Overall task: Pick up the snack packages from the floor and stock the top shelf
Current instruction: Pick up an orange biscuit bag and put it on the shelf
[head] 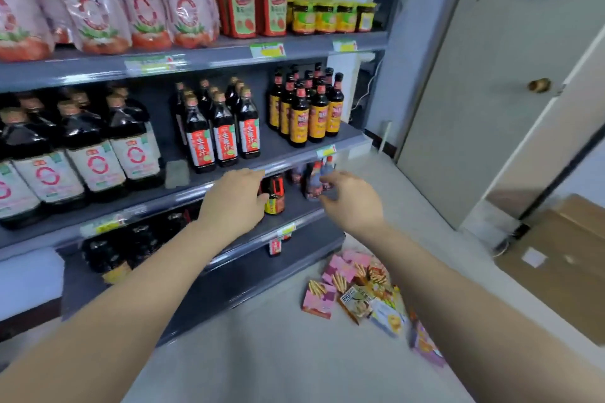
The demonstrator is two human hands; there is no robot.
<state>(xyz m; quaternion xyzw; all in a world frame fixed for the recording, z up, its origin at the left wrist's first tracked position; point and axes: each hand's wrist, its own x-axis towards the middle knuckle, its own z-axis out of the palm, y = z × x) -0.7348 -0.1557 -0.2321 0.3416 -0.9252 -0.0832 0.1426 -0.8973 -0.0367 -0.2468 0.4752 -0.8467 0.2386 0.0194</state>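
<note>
Several snack packages (360, 291), pink boxes with biscuit sticks and orange and purple packs, lie in a loose heap on the grey floor by the foot of the shelf unit. My left hand (234, 199) hovers in front of the lower shelf edges, palm down, holding nothing. My right hand (352, 198) is beside it, fingers curled loosely apart and empty, in front of small bottles. Both hands are well above the packages. The highest shelf in view (229, 52) carries pink sauce pouches, red ketchup bottles and yellow-lidded jars.
Dark soy and vinegar bottles (222, 131) fill the middle shelves. A cardboard box (563, 258) lies on the floor at right, below a closed door (491, 91) with a brass knob. Bare floor stretches in front of the shelf.
</note>
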